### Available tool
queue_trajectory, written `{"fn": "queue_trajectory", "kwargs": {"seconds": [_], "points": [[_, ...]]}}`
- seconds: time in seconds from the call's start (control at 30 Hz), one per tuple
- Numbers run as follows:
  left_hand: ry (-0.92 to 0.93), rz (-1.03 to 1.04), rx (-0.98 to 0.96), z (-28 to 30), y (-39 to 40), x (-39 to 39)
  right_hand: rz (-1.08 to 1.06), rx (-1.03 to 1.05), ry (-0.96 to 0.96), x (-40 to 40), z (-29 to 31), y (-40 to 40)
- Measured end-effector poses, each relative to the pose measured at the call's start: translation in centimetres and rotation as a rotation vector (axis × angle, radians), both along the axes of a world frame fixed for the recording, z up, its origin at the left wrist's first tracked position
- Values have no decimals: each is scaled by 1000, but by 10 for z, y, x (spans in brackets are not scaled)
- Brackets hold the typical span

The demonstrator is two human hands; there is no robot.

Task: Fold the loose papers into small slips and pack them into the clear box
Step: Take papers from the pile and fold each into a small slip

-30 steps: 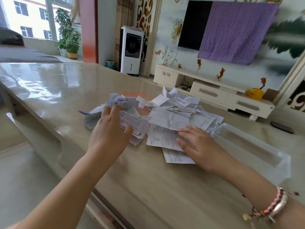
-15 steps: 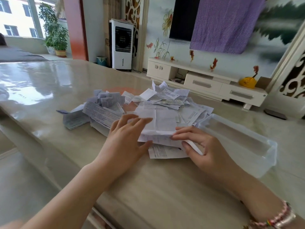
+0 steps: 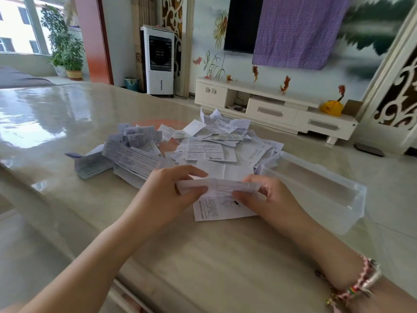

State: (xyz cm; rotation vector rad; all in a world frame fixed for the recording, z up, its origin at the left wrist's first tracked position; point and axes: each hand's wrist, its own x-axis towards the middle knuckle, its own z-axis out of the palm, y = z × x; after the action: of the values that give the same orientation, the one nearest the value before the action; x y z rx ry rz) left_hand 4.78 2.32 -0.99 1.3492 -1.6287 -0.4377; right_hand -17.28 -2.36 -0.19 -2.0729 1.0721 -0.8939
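left hand (image 3: 168, 195) and right hand (image 3: 268, 199) each pinch one end of half-folded paper (image 3: 216, 187), raised just above counter (image 3: 203, 256). advice: line up edges, press crease flat, fold again to slip size. loose pile (image 3: 203, 147) just beyond hands. clear box (image 3: 320, 188) just right of right hand, looks empty.

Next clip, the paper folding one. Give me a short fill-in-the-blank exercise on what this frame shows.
1. Both the left hand and the right hand pinch one folded ____.
2. The clear box lies on the person's ____ side of the paper pile.
3. No slips can be seen in the clear box; it looks ____.
4. A beaded bracelet is worn on the ____ wrist.

Missing words: paper; right; empty; right
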Motion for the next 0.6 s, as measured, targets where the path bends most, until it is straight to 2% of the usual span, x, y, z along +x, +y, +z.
{"fn": "queue_trajectory", "kwargs": {"seconds": [0.1,0.23,0.4,0.5,0.6], "points": [[121,23,53,-2,-3,1,35,29,-56,-1,-1,0],[206,-1,139,-2,-5,4,61,215,-207,0,2,2],[-55,51,176,-3,0,-4,-9,252,-234,0,1,5],[-179,138,202,-7,2,-9,-132,94,-59,1,-3,3],[-306,170,180,-9,6,-15,-260,-106,263,-1,-8,-1]]}}
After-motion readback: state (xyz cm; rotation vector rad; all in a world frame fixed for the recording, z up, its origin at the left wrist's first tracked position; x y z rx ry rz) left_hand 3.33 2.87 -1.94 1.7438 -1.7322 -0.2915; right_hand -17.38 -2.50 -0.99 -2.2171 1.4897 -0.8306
